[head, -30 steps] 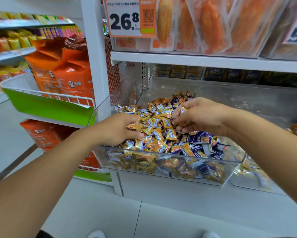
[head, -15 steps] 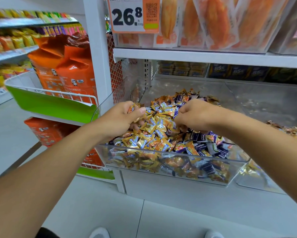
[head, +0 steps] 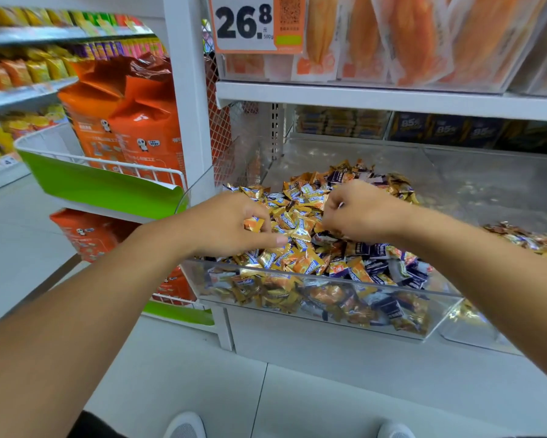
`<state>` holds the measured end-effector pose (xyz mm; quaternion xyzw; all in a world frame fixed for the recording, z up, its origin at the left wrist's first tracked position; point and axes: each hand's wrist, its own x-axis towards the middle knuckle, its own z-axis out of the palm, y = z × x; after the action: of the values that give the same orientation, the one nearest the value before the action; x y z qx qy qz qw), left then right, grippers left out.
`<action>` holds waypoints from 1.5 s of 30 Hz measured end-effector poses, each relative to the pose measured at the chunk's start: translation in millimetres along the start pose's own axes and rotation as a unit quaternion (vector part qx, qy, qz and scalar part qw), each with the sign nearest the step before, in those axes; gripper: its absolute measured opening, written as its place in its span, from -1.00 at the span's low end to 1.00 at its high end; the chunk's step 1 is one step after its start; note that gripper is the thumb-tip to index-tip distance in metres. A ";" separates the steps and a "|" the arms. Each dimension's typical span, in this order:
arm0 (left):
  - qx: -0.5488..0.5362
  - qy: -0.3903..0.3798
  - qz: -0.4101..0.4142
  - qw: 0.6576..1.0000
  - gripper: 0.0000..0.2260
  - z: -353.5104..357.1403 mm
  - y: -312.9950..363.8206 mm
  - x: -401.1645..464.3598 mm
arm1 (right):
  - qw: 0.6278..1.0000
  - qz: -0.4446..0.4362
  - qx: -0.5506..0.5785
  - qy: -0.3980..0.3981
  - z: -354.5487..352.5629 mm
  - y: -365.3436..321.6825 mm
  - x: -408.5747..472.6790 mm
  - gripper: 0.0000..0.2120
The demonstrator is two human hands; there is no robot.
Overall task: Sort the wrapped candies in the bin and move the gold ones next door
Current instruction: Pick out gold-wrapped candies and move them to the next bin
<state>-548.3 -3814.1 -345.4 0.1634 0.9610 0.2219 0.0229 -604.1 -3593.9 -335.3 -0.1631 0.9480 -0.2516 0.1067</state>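
A clear plastic bin [head: 322,281] on the lower shelf holds a heap of wrapped candies, gold ones [head: 300,257] toward the left and middle, dark purple ones [head: 401,273] toward the front right. My left hand [head: 234,222] rests on the left side of the heap with its fingers curled around a gold candy [head: 253,223]. My right hand [head: 357,210] is bunched over the middle of the heap, fingertips pinched together; what they hold is hidden. A neighbouring clear bin [head: 474,330] to the right holds a few gold candies [head: 524,237].
A white shelf post [head: 190,99] stands left of the bin. Beyond it a wire basket with a green front [head: 104,186] carries orange bags [head: 133,121]. The shelf above [head: 376,98] holds packaged snacks and a 26.8 price tag [head: 245,23]. Grey floor lies below.
Both hands have worked across the top of the heap. My left hand lifted from the front left edge and curled around a gold candy; my right hand stayed bunched over the middle.
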 end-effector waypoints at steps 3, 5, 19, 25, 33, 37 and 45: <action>0.055 -0.017 -0.014 0.998 -0.68 4.7 -5.8 1.8 | 0.978 0.075 0.194 -0.020 -11.5 -3.1 -3.1 -0.78; 0.096 -0.010 -0.034 0.995 -0.64 8.5 -7.0 4.4 | 0.990 0.064 0.129 -0.003 -10.2 -5.7 -2.2 -0.58; -0.298 0.073 -0.163 0.938 -0.85 6.0 -7.6 3.5 | 0.993 0.023 -0.100 0.053 22.6 -19.8 5.9 -0.38; -0.322 0.060 -0.170 0.929 -0.87 10.1 -9.7 4.4 | 0.958 0.101 0.256 -0.072 4.0 -18.9 6.7 -0.83; -0.001 0.087 -0.136 0.987 -0.51 12.1 -6.0 9.1 | 0.946 0.076 0.289 -0.127 0.9 -11.5 4.5 -0.48; 0.097 0.067 -0.157 0.980 -0.35 18.1 -0.2 14.9 | 0.993 -0.001 -0.115 0.006 9.4 -19.4 -4.1 -0.43; -0.025 0.082 -0.182 0.980 -0.67 8.2 3.4 9.8 | 0.982 -0.016 -0.184 0.029 23.9 -32.8 -5.0 -0.51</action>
<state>-555.6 -3804.6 -351.0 -0.0333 0.9673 0.2512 -0.0124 -584.2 -3629.6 -338.2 -0.1878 0.9781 -0.0789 0.0428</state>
